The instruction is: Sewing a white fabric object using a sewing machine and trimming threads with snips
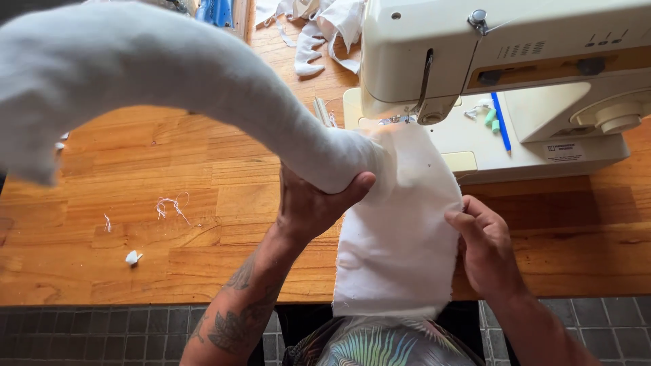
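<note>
A cream sewing machine (502, 74) is filling the upper right of the frame, standing on a wooden counter (135, 190). White fabric scraps (319, 30) are lying at the top centre behind it, and a blue pencil (500, 122) is resting on the machine's base. Loose thread bits (173, 205) and a small white scrap (133, 257) are sitting on the counter at lower left.

The flat white cloth (400, 237) is lying from the machine's needle area down over the counter's near edge, its long axis running top to bottom. A stuffed white fabric tube (149, 74) is arching from the upper left down to the centre (it is blocking part of the counter). The left hand (308, 207) is closing its grip around the tube's lower end, thumb across it. The right hand (485, 244) is pinching the cloth's right edge.
</note>
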